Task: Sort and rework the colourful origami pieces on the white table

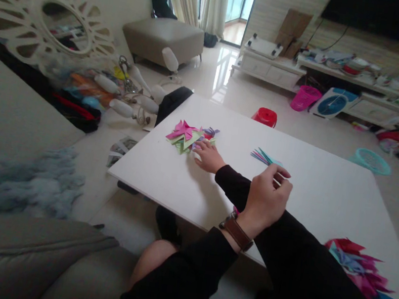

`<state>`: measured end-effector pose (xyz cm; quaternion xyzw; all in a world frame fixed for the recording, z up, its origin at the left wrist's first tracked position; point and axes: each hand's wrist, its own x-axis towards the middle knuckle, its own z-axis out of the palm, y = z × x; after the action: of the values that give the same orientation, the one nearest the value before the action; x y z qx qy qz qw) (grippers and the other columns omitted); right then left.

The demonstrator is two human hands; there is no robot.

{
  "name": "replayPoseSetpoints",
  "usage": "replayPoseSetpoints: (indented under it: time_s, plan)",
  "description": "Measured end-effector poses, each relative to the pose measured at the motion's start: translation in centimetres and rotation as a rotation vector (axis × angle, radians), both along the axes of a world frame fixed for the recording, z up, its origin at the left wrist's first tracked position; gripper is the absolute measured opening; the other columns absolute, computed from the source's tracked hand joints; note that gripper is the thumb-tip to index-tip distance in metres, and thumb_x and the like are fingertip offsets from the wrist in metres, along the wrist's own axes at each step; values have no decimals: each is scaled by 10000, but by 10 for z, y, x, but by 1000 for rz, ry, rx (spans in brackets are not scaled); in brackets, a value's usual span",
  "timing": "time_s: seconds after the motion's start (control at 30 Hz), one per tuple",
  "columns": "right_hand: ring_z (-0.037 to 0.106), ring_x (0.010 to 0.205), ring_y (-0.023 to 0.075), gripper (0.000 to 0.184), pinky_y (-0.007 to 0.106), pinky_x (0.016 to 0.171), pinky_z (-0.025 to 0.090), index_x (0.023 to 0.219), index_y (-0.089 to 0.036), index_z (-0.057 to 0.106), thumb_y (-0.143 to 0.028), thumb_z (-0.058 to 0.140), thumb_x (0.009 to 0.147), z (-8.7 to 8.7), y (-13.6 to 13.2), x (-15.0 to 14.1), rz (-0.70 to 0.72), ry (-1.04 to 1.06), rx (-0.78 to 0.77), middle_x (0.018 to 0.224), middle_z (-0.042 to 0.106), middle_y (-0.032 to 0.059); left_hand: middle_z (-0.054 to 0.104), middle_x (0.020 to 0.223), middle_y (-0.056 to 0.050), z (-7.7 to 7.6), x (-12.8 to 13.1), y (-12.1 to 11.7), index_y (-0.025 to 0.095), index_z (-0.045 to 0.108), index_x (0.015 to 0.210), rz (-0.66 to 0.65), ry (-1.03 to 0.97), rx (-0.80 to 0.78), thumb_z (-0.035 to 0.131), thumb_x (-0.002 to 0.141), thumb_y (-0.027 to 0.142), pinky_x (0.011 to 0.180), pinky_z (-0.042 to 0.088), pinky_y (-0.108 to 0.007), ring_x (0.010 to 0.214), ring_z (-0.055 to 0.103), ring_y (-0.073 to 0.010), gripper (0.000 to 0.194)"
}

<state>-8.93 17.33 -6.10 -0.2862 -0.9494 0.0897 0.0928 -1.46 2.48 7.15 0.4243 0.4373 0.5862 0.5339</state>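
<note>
Arms (302, 265) crossed, left fingers (281, 171) curled

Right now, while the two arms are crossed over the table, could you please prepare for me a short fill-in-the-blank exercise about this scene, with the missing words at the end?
1. The hand at the folded papers is the person's ____ hand.
2. The watch strap is ____.
3. The top of the table is ____.
4. The basket right beside the fan is ____.

Missing words: right; brown; white; pink.
</note>
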Motion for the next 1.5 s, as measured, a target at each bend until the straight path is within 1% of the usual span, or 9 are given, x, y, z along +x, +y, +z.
replayPoseSetpoints:
  time_s: [0.13, 0.3, 0.57, 0.7, 0.87, 0.97, 1.13, 1.33, 1.5]
  plan:
    - [303, 1494, 399, 400, 618, 1154, 283, 1313, -159, 668, -254, 574, 936, -15, -13, -35, -29, -77, 10, 1660, 402, 143, 640, 802, -9, 5, -7, -2, 230, 608, 863, 25, 90, 35, 589, 865, 129, 682, 428, -293, 661, 551, -136, 103]
    - [310, 1501, 375, 453, 605, 1148, 296, 1388, -173, 616, -243, 534, 948, -14, -7, -40, -50, -25, -14, 1629, 466, 131, 630, 791, -10, 10, -14, 0, 229, 597, 870, 52, 43, 28, 583, 860, 110, 667, 429, -286, 678, 560, -142, 120]
    - [444, 1397, 355, 456, 524, 1109, 357, 1392, -119, 625, -194, 489, 963, 39, 15, -19, -243, 315, 25, 1524, 568, 174, 603, 789, -3, 14, -12, -4, 229, 589, 897, 62, -29, 46, 574, 870, 108, 674, 437, -272, 680, 550, -134, 125]
    - [550, 1285, 316, 360, 491, 1081, 419, 1237, -159, 718, -155, 507, 945, 68, 26, 0, -251, 487, 75, 1364, 677, 139, 583, 772, 4, 18, -13, -7, 228, 586, 915, 97, -119, 60, 598, 897, 166, 672, 437, -251, 682, 533, -124, 66]
    - [661, 1067, 240, 266, 426, 1009, 504, 966, -218, 759, -138, 505, 956, 100, 20, 48, -195, 687, 116, 1108, 745, 71, 538, 696, 31, 14, -13, 0, 215, 534, 896, 286, -330, -71, 529, 902, 172, 589, 404, -223, 579, 502, -96, 44]
    - [687, 1019, 227, 218, 427, 973, 532, 855, -244, 735, -158, 553, 939, 120, -6, 94, -246, 762, 132, 1036, 752, 46, 580, 750, 31, 5, -10, 5, 209, 523, 1016, 339, -454, -200, 521, 883, 178, 606, 427, -220, 580, 536, -90, 137]
    - [694, 1057, 265, 180, 508, 1048, 506, 706, -273, 652, -209, 675, 873, 137, -86, 184, -506, 758, 179, 1009, 775, 38, 684, 1103, -46, -1, 1, -1, 222, 502, 1169, 184, -687, -275, 619, 823, 230, 871, 528, -284, 999, 694, -157, 366]
    - [711, 1126, 293, 168, 536, 1052, 494, 719, -315, 647, -229, 717, 846, 108, -184, 255, -630, 688, 182, 1005, 806, 23, 693, 914, -29, -9, 31, -19, 174, 598, 871, -158, -792, -364, 712, 765, 268, 879, 525, -278, 930, 690, -150, 182]
    - [711, 1148, 287, 165, 511, 983, 523, 832, -325, 684, -161, 678, 845, 94, -222, 276, -511, 550, 195, 1044, 811, 10, 724, 885, -41, -31, 64, -22, 142, 629, 905, -79, -728, -471, 766, 743, 183, 857, 550, -275, 848, 707, -138, 216]
